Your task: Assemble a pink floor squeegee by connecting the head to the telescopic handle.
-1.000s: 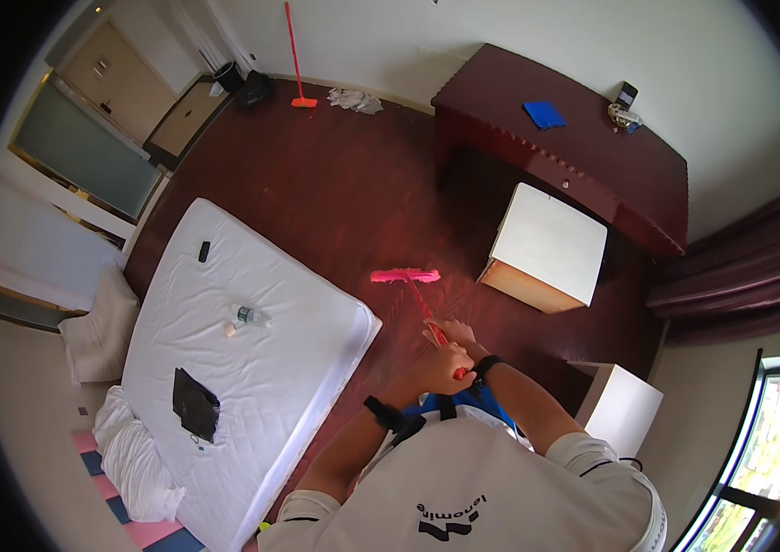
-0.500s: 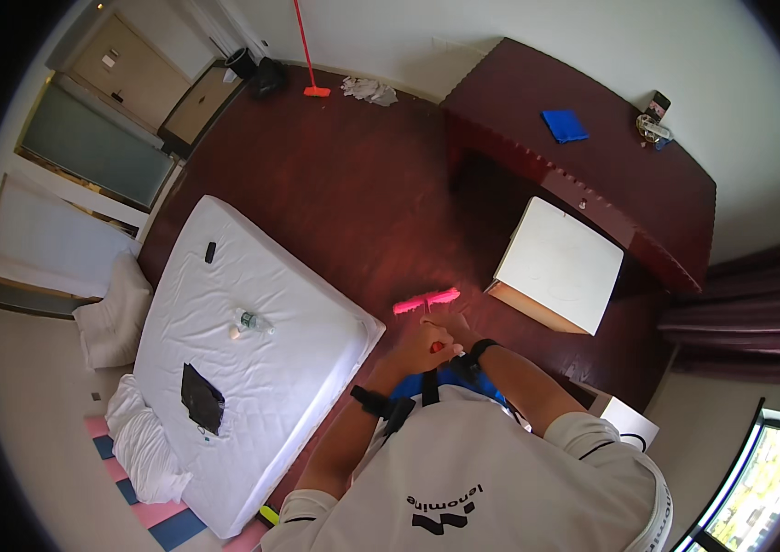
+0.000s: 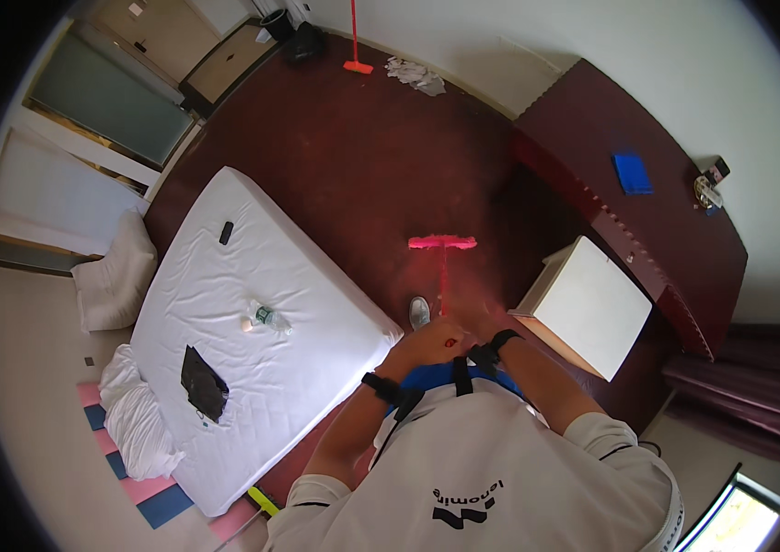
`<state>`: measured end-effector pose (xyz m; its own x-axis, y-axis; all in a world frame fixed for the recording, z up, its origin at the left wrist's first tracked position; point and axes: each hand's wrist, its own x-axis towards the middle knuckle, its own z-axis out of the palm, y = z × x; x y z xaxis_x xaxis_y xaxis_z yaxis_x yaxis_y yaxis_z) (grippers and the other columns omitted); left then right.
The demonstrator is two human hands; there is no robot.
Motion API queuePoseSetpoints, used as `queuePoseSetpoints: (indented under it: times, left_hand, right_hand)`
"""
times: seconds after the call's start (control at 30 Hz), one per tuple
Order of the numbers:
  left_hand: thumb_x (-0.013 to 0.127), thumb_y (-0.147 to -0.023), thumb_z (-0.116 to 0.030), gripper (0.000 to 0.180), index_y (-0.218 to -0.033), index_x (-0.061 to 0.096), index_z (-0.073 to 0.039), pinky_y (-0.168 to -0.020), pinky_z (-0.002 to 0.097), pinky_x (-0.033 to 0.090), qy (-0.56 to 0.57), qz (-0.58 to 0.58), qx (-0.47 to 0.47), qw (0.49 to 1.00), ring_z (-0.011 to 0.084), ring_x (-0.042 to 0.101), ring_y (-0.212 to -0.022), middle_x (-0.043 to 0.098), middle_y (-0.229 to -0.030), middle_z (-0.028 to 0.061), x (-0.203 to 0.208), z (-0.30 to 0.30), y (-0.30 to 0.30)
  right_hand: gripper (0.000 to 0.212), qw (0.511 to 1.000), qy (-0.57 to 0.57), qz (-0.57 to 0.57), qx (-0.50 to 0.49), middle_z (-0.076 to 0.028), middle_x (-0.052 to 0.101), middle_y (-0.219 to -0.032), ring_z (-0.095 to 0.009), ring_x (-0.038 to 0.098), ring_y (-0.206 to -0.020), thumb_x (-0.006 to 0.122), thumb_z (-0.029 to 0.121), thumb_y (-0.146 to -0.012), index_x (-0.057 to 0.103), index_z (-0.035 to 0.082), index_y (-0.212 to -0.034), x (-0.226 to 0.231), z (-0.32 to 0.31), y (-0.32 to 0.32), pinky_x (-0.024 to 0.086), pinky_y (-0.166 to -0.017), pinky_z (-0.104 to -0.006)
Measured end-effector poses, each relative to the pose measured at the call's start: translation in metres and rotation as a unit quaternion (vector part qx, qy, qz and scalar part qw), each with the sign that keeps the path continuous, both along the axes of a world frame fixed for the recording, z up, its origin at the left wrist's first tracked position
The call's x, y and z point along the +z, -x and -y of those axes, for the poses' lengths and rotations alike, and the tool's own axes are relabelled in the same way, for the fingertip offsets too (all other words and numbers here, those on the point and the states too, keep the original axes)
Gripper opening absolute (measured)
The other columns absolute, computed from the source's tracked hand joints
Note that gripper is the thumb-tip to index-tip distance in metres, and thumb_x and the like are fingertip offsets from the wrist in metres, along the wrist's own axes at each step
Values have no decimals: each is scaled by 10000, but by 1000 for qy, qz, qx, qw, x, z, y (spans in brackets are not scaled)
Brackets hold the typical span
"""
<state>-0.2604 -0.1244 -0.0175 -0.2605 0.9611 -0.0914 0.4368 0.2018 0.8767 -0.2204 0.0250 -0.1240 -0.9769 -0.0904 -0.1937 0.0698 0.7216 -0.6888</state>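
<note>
A broom (image 3: 442, 243) with a wide, bright pink head and a thin reddish handle rests on the dark red floor ahead of me. My left hand (image 3: 431, 343) is closed around the top of its handle, where a bit of red shows between the fingers. My right hand (image 3: 480, 325) is also closed on the handle, just ahead and to the right; its fingers are partly hidden and blurred. Both wrists wear black straps. A shoe tip (image 3: 419, 313) shows left of the handle.
On the left stands a white-sheeted bed (image 3: 316, 354) with a bottle (image 3: 272, 318) and a black folder-like item (image 3: 204, 385). To the right are a white-topped cabinet (image 3: 592, 308) and a dark red desk (image 3: 583, 129). Another broom (image 3: 358, 67) and crumpled litter (image 3: 416, 76) lie far ahead.
The broom head has pushed forward, away from me, and more of the handle shows. My view has turned and shifted; a shoe tip has come into sight.
</note>
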Motion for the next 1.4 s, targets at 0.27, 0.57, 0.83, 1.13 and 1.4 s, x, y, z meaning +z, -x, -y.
queuePoseSetpoints:
  times: [0.27,0.57,0.83,1.13,1.4]
  left_hand:
    - [568,-695,-84,72,-648,535,-41,-722,401,401,-64,15,1,998,301,491,-749,532,-724,125,-23,8,89]
    - [582,-668,-106,164,-563,469,-49,-663,398,390,-139,-52,-4,989,306,479,-695,476,-642,113,-49,-10,172]
    - [569,-659,-93,178,-531,453,-51,-645,393,381,-84,-7,12,996,294,474,-674,472,-632,109,-34,-50,254]
    - [526,-685,-88,137,-580,504,-4,-596,388,398,-66,4,98,993,287,487,-597,492,-617,159,-17,-143,374]
    - [540,-735,-80,133,-644,504,11,-536,389,369,48,52,79,994,252,519,-605,523,-677,172,17,-203,485]
  right_hand:
    - [268,995,-63,42,60,-139,628,-873,-338,623,-822,573,198,-782,558,127,-1039,-20,3,95,490,-699,-437]
    - [190,994,-80,25,70,-133,634,-843,-329,634,-807,597,192,-756,594,152,-942,-34,-19,179,491,-671,-435]
    - [186,992,-65,30,103,-130,623,-785,-336,636,-762,612,200,-717,586,142,-892,-34,-62,262,489,-614,-442]
    - [163,994,-50,-28,97,-102,632,-808,-327,626,-750,588,259,-749,570,149,-867,-46,-148,384,481,-611,-436]
    - [255,996,-83,-39,-15,-113,651,-759,-343,634,-773,523,360,-801,608,146,-910,-4,-186,473,486,-645,-458]
